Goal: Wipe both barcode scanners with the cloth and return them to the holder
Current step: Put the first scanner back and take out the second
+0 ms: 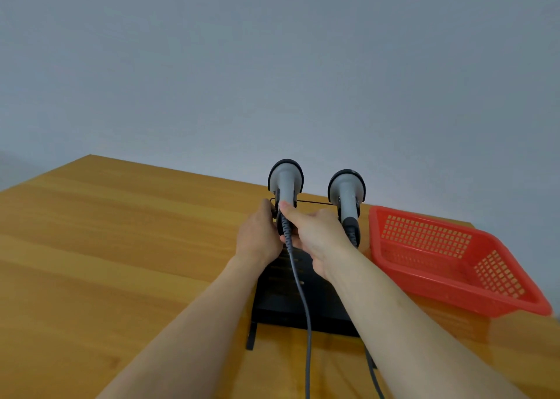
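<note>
Two grey scanners stood upright in a black holder (303,304) on a wooden table (121,247). Both hands, left hand (257,238) and right hand (318,241), were closed around the left scanner (286,186) at its handle, the best grip. It looked light, rigid and smooth, trailing a stiff cord (303,301). The right scanner (347,195) stood untouched beside a red basket (454,286). No cloth was visible.

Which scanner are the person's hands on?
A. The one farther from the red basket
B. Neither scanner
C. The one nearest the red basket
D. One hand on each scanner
A: both the left hand and the right hand close around the handle of the left scanner, while the right scanner beside the red basket stands untouched in the holder.
</note>
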